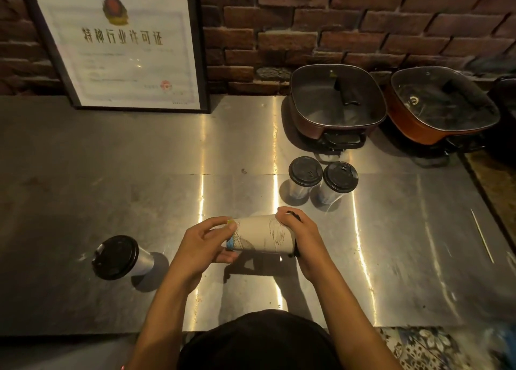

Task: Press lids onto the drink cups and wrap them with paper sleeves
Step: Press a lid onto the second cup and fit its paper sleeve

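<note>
- currently the held cup (262, 235) lies on its side in the air just above the steel surface (83, 179), base end to the left, lid end to the right.
- the left hand (206, 244) pinches the base end, thumb and fingertips curled onto the edge of the paper sleeve (268, 227). the right hand (300, 238) is curled around the lid end, with the black lid (296, 252) only peeking past the fingers.
- the sleeve looks like thin matte card, pale with a fine line drawing and some blue near the base. it should crease easily, so slide it with flat fingers rather than a hard pinch.
- the cup is a tapered cylinder, likely thin-walled and light. squeezing its middle could buckle it or pop the lid, so the stiffer rim and base are the safer holds. whether it holds drink i cannot tell.
- two lidded cups (305, 172) stand upright side by side further back, and a third lidded cup (120, 258) stands well apart to the left. their walls look smooth, bare and probably slippery.
- behind are two electric pots (335, 101) with glass lids and a framed certificate (117, 48) against the brick wall (363, 20). a thin stick (481, 235) lies at the right.
</note>
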{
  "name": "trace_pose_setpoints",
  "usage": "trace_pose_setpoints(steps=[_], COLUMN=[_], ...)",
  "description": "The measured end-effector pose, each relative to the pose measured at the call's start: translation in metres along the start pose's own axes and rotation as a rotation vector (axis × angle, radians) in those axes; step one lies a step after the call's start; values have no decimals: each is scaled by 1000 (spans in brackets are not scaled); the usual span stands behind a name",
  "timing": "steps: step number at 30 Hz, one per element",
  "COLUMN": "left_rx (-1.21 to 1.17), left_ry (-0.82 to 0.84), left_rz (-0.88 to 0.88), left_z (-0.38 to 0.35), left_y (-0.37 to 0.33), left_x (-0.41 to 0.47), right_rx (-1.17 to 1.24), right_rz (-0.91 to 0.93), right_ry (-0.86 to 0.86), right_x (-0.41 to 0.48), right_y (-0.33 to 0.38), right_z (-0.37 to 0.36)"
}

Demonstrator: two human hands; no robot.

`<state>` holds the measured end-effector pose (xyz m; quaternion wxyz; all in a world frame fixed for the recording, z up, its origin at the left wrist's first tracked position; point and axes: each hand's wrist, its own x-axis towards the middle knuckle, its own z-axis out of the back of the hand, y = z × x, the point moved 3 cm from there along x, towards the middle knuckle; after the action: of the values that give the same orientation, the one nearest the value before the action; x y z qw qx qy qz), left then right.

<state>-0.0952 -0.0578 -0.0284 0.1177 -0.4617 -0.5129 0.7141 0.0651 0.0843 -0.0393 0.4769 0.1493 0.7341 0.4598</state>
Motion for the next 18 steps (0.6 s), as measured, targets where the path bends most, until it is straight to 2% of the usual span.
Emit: trace_pose_setpoints(steps=[4,7,12,18], left_rx=[22,21,28,-59], left_ry=[19,-40,-12,42], left_rz=[-75,-87,-171,-65], left_z=[3,1,3,-6], left_y=[-2,-1,-2,-5], left_x=[-1,2,1,2], right_rx=[39,22,-2,12], right_rz=[-17,29,89,107], right_ry=[19,18,22,24], right_x=[-1,-3,-6,-5], right_y=[0,4,13,19], right_z=[-1,-4,-3,-3])
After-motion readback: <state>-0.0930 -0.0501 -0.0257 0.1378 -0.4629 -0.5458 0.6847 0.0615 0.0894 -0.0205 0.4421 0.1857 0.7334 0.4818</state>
